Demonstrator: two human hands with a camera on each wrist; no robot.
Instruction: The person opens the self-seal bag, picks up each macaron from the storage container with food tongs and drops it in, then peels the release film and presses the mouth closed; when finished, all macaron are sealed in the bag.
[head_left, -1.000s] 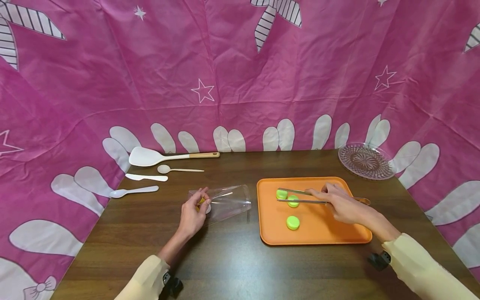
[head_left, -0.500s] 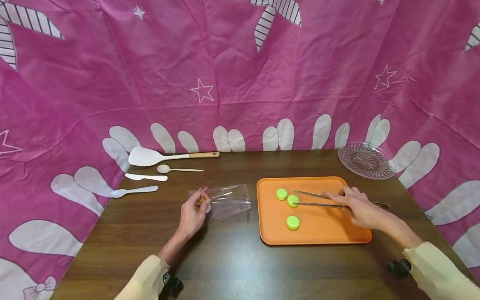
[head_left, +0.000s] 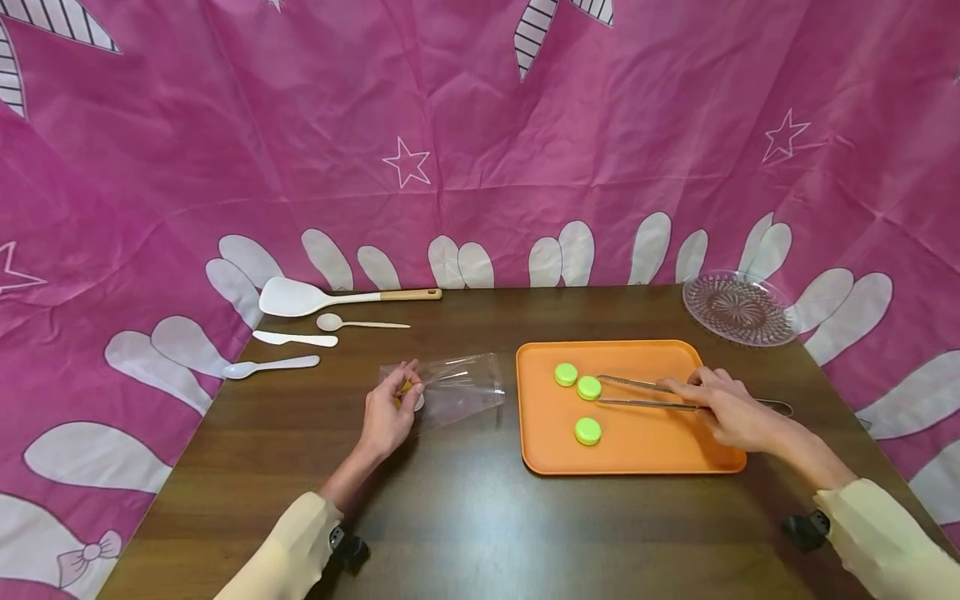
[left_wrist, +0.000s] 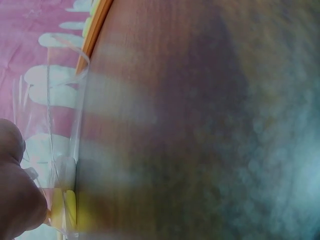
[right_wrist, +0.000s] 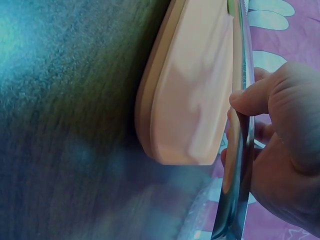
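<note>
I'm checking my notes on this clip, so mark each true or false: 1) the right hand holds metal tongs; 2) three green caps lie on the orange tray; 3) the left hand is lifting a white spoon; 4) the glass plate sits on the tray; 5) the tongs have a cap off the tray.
1) True: the right hand grips the tongs.
2) True: three green caps lie on the orange tray.
3) False: the left hand holds the clear plastic bag.
4) False: the glass plate sits on the table, beyond the tray.
5) False: all three caps lie on the tray.
</note>
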